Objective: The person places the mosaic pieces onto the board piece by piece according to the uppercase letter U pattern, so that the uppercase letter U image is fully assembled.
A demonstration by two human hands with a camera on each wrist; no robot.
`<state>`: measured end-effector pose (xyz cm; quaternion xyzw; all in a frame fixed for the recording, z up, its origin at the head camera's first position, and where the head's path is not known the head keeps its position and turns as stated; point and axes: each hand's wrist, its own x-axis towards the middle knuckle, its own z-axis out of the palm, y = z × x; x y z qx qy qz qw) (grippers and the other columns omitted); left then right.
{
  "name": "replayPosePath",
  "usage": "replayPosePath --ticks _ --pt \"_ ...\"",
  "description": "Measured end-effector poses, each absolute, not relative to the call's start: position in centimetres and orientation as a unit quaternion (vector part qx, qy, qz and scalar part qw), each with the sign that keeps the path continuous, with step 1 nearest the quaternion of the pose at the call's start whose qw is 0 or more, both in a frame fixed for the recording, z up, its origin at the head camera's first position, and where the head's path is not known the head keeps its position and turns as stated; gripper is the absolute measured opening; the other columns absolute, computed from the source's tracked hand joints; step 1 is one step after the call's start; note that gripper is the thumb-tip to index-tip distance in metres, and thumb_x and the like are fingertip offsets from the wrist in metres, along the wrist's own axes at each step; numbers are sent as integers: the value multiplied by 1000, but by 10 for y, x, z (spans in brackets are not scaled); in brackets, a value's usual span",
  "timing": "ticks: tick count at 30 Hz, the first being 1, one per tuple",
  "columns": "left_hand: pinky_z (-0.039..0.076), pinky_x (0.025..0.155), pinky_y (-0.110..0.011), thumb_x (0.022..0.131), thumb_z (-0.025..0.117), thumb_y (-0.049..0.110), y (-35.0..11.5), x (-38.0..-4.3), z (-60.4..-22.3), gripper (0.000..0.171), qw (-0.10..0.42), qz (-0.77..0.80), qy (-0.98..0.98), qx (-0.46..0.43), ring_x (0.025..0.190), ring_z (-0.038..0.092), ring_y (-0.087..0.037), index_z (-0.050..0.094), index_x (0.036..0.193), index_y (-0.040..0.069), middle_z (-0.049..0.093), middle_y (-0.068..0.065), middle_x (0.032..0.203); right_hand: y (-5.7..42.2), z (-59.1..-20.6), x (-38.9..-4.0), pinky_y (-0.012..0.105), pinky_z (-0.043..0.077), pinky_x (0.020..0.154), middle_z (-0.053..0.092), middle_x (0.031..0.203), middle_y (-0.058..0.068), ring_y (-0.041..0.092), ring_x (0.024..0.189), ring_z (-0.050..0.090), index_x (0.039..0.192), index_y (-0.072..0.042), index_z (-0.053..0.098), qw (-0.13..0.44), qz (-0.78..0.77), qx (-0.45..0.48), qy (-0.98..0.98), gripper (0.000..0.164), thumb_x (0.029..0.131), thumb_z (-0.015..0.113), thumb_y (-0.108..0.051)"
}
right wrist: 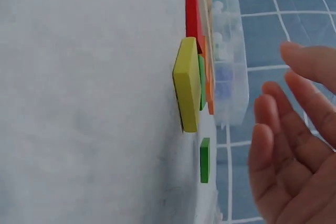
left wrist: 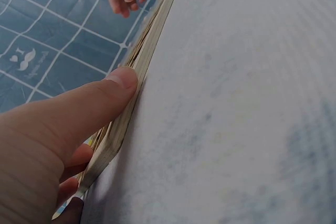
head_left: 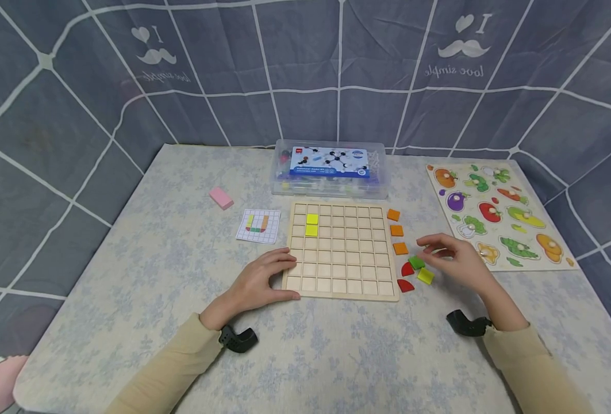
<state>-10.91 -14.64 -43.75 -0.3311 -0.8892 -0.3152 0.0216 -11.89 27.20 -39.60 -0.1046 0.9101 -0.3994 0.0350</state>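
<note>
A wooden grid board (head_left: 345, 287) lies flat on the table. My left hand (head_left: 261, 279) holds its near left corner, the thumb (left wrist: 123, 78) against the near edge and the fingers along the left side. Two yellow-green square tiles (head_left: 312, 225) sit one below the other in its upper left cells. My right hand (head_left: 455, 259), fingers loosely bent and holding nothing, hovers beside the loose pieces right of the board. Nearest to it are a green tile (head_left: 416, 263) and a yellow tile (head_left: 426, 276). The right wrist view shows a second green tile (right wrist: 205, 160), hidden by the hand from above.
Three orange tiles (head_left: 396, 230) line the board's right side, above two red quarter-round pieces (head_left: 406, 286). A pattern card (head_left: 258, 236) and a pink block (head_left: 221, 198) lie left. Behind stands a clear plastic case (head_left: 331, 187); a vegetable puzzle board (head_left: 522, 172) occupies the right.
</note>
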Motion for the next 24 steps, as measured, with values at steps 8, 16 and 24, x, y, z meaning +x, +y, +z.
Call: replayPosePath --ticks 8,16,24 --pt "38 106 -39 73 78 43 -146 -108 -438 64 25 -315 -888 -333 131 39 -24 63 121 3 56 -7 128 282 -406 -115 12 48 78 63 112 12 22 94 59 117 -4 63 66 -396 -96 911 39 86 70 -28" --pt "37 107 -38 74 78 45 -143 -108 -438 65 19 -311 -890 -333 131 39 -24 63 121 3 56 -7 128 288 -413 -110 15 49 78 63 111 13 25 94 58 116 -5 63 70 -386 -88 916 40 85 72 -28" --pt "38 106 -38 73 78 45 -146 -109 -438 65 25 -308 -891 -334 131 40 -23 64 120 3 55 -8 129 287 -416 -110 19 50 79 64 111 11 25 95 57 115 -5 64 71 -384 -99 915 42 83 74 -31"
